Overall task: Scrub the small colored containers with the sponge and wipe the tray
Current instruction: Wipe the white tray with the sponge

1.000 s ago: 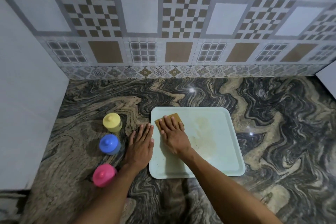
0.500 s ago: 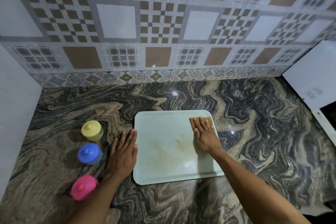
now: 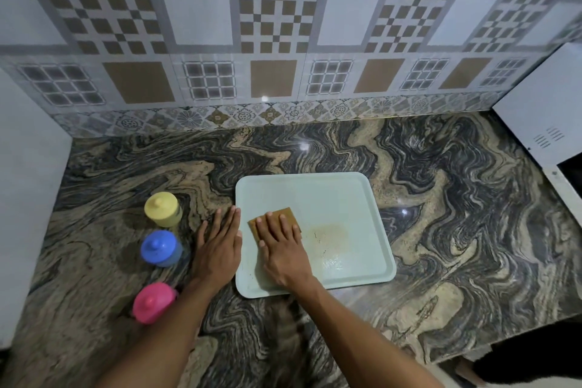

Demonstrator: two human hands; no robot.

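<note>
A pale green tray (image 3: 330,195) lies on the marble counter with a brownish stain near its middle. My right hand (image 3: 283,249) presses flat on a brown sponge (image 3: 283,214) at the tray's left side. Flat on the counter, my left hand (image 3: 219,246) rests against the tray's left edge, holding nothing. To the left stand three lidded containers in a row: yellow (image 3: 162,208) farthest, blue (image 3: 159,248) in the middle, pink (image 3: 152,302) nearest.
A patterned tile wall (image 3: 283,41) closes the back of the counter. A white panel (image 3: 28,198) stands at the left, and a white appliance (image 3: 548,123) sits at the right. The counter's front edge drops off at lower right.
My right hand has slid the sponge from the tray's far right corner back to its left side, a little nearer to me. My left hand stays beside the tray.
</note>
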